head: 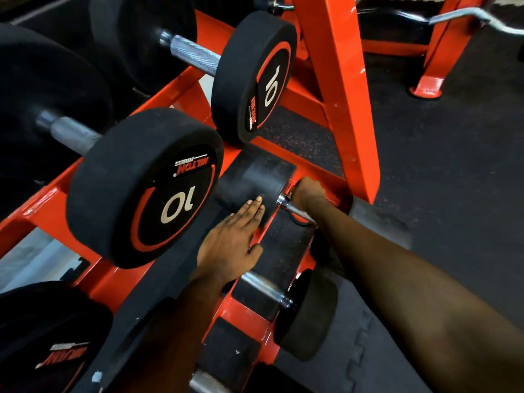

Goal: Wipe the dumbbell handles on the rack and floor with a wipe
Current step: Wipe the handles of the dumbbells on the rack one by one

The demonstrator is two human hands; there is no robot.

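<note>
Dumbbell handle (297,211) mostly hidden under clenched right hand (309,191); wipe unseen; left hand (235,239) flat, released.

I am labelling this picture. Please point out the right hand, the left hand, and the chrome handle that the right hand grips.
right hand (307,191): head view, back of the fist.
left hand (231,245): head view, back of the flat hand.
chrome handle (297,209): head view, bare shaft below the fist.

black rubber floor (442,171) | curl bar (470,17) top right, resting on orange stand (433,63)
</note>
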